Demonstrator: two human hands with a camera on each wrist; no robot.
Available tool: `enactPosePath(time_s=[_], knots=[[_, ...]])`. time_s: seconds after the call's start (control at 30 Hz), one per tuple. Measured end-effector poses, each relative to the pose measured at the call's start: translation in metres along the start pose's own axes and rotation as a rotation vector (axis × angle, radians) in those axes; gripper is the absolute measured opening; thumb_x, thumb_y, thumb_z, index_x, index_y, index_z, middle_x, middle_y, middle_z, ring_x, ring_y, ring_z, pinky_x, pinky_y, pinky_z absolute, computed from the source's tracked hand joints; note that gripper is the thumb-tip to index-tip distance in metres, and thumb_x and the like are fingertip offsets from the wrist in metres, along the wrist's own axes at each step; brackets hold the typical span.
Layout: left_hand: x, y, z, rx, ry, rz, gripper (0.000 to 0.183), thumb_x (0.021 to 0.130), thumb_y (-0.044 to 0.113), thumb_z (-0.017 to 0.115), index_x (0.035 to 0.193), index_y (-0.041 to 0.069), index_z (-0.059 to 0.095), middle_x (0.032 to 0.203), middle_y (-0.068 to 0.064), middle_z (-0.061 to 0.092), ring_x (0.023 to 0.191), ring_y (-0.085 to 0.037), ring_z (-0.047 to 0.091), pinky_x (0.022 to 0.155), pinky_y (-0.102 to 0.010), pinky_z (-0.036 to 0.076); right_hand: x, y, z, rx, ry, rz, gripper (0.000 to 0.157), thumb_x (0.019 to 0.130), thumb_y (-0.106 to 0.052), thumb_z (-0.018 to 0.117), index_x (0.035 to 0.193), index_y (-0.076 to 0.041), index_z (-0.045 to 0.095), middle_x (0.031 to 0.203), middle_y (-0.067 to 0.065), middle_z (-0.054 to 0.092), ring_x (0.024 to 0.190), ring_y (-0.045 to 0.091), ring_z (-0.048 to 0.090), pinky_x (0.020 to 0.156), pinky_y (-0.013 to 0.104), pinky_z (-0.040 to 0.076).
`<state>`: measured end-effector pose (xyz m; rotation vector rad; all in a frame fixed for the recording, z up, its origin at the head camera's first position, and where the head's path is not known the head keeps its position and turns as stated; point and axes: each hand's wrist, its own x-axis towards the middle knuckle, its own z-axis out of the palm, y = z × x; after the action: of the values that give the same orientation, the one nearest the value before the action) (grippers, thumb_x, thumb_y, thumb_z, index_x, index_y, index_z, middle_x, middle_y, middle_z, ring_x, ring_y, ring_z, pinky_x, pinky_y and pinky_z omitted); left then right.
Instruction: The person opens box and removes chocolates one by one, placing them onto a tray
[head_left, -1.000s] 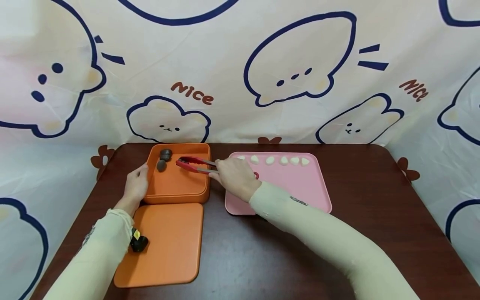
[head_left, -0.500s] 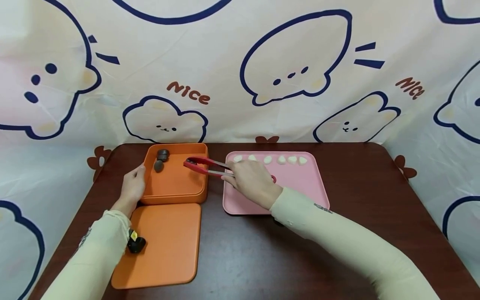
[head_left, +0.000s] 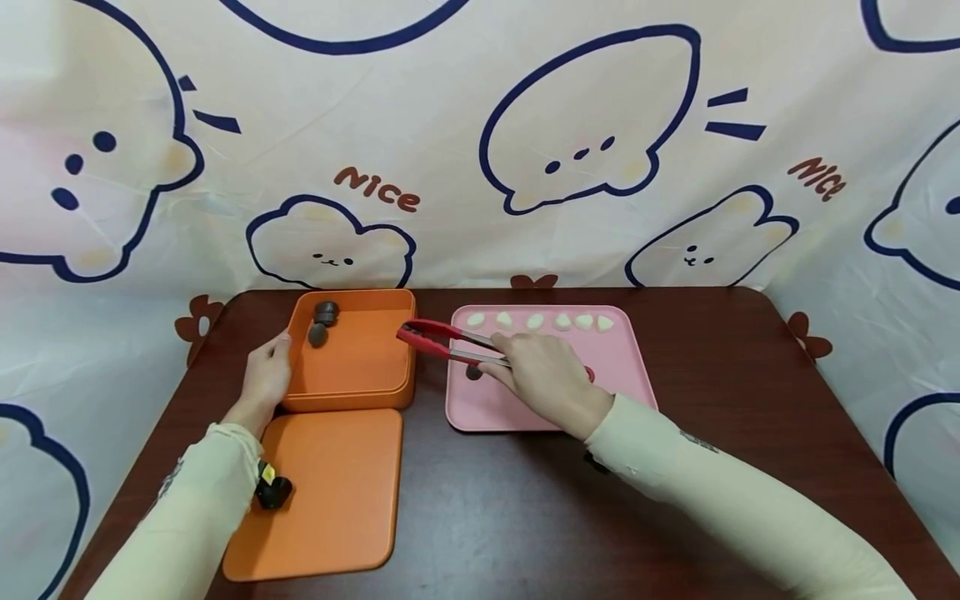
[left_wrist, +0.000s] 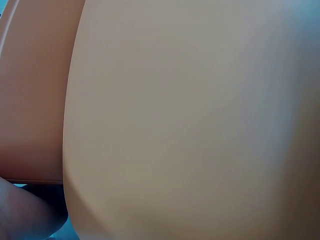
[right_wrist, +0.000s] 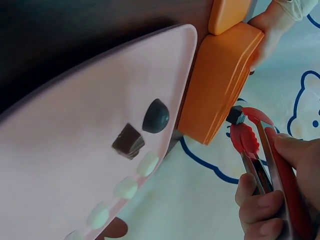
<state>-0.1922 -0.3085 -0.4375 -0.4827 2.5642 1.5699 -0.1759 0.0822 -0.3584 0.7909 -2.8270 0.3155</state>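
My right hand (head_left: 543, 375) grips red-and-steel tongs (head_left: 450, 342), and their tips hover around the right rim of the orange box (head_left: 375, 387). In the right wrist view, a dark, chocolate-like piece (right_wrist: 235, 115) sits between the tong tips. My left hand (head_left: 266, 375) holds the box by its left wall; its fingertips are partly hidden. Inside that box, at the back left, lie several dark pieces (head_left: 318, 335). The pink tray (head_left: 585, 387) bears a dark rounded piece (right_wrist: 156, 116), a brown faceted piece (right_wrist: 128, 141) and a back row of white pieces (head_left: 535, 321).
In front of the box an orange lid (head_left: 330, 500) lies flat on the dark brown table (head_left: 480, 517). A black wrist device (head_left: 273, 487) is by my left sleeve. A patterned cloth (head_left: 450, 125) hangs behind the table's back edge.
My right hand and the tongs have moved right, from over the box's middle to its right rim. More of the white row and a dark piece on the tray have come into view.
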Motion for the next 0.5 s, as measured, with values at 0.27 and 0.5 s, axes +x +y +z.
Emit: enactPosePath(time_s=[0.27,0.5], knots=[[0.001,0.0,0.0,-0.004,-0.004,0.0,0.064,0.109,0.048,0.013,0.163,0.013,0.011,0.17,-0.013,0.008,0.157,-0.04,0.008,0.128,-0.059,0.014,-0.017,0.015,-0.004,-0.028,-0.001,0.019,0.031,0.095,-0.047,0.069,0.086,-0.018,0.063,0.056,-0.006,0.046,0.052,0.014,0.049,0.046,0.034,0.045],[0.001,0.001,0.0,-0.006,-0.01,0.007,0.064,0.109,0.048,0.013,0.163,0.013,0.011,0.17,-0.014,0.008,0.157,-0.041,0.009,0.127,-0.06,0.015,-0.03,0.028,-0.006,-0.052,0.032,0.021,0.033,0.094,-0.046,0.071,0.081,-0.018,0.059,0.054,-0.007,0.044,0.051,0.012,0.047,0.044,0.031,0.041]])
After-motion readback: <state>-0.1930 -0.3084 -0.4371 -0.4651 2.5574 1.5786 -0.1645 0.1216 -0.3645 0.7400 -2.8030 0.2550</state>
